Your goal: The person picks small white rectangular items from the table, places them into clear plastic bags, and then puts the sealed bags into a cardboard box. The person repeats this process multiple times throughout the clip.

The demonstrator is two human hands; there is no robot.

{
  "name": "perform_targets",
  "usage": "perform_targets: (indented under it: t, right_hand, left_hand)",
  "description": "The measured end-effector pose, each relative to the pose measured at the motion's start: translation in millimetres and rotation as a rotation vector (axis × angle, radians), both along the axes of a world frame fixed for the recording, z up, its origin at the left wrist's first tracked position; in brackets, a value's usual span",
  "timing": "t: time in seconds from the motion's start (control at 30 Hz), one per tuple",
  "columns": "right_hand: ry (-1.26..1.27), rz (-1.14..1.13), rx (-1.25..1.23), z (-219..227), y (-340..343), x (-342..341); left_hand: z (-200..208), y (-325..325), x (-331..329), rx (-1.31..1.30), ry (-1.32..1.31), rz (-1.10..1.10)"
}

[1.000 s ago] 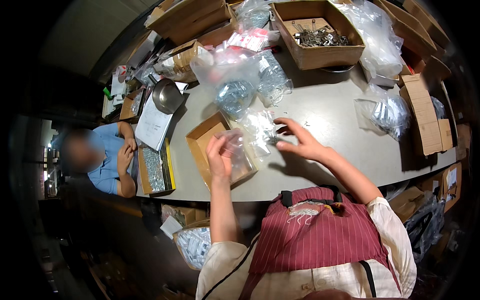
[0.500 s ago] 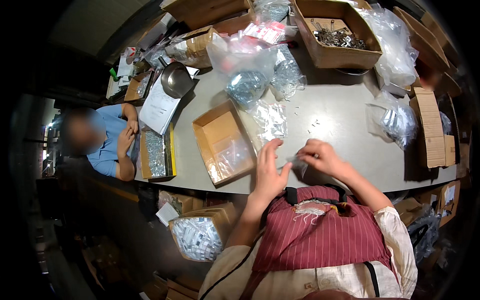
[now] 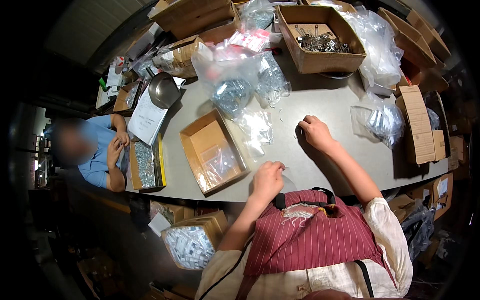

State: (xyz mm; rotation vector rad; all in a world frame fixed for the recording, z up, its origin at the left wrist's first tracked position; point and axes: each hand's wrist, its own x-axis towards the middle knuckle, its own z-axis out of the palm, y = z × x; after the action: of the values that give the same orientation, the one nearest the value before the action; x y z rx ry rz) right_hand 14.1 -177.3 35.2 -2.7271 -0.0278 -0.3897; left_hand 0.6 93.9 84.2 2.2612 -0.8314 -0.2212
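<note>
At the table's near edge, my left hand (image 3: 268, 179) pinches a small clear plastic bag (image 3: 288, 183), which hangs by my apron. Farther out, my right hand (image 3: 316, 131) rests on the tabletop with its fingers curled and pressed together. Whatever its fingertips hold is hidden. A few tiny metal pieces (image 3: 281, 119) lie loose on the table left of it. Flat clear bags (image 3: 254, 127) are spread between the hands and the heap of bagged parts. To the left stands an open cardboard box (image 3: 189, 157) with small clear bags (image 3: 219, 162) inside.
Large clear bags of metal parts (image 3: 233, 95) fill the back middle. A carton of metal clips (image 3: 309, 61) stands behind my right hand, a bag of parts (image 3: 382, 122) to the right. On the left are a metal scoop (image 3: 164, 91), a screw box (image 3: 161, 159) and a person (image 3: 102, 150).
My right hand has moved away from my left, out onto the table where loose pieces lay. My left hand has closed on the bag. The view has shifted slightly.
</note>
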Motion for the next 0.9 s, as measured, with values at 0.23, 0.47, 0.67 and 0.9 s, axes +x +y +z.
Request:
perform_targets:
  t: [0.23, 0.47, 0.67, 0.9]
  right_hand:
    - [0.065, -0.007, 0.118, 5.0, 19.8, 5.0]
    - [0.140, 0.096, -0.204, 0.3, 42.0, -16.0]
    - [0.091, 0.126, -0.415, -2.6, 39.7, -29.5]
    - [0.126, 0.033, -0.039, 10.8, 6.8, -21.4]
  left_hand:
    - [-3.4, -15.2, -4.9, 0.026, 0.206, 0.076]
    - [-23.0, -15.9, -3.6, -0.023, 0.064, 0.027]
    - [-30.3, -21.1, 0.7, 0.017, 0.003, 0.078]
    - [-23.1, -28.0, 8.8, -0.136, 0.039, 0.101]
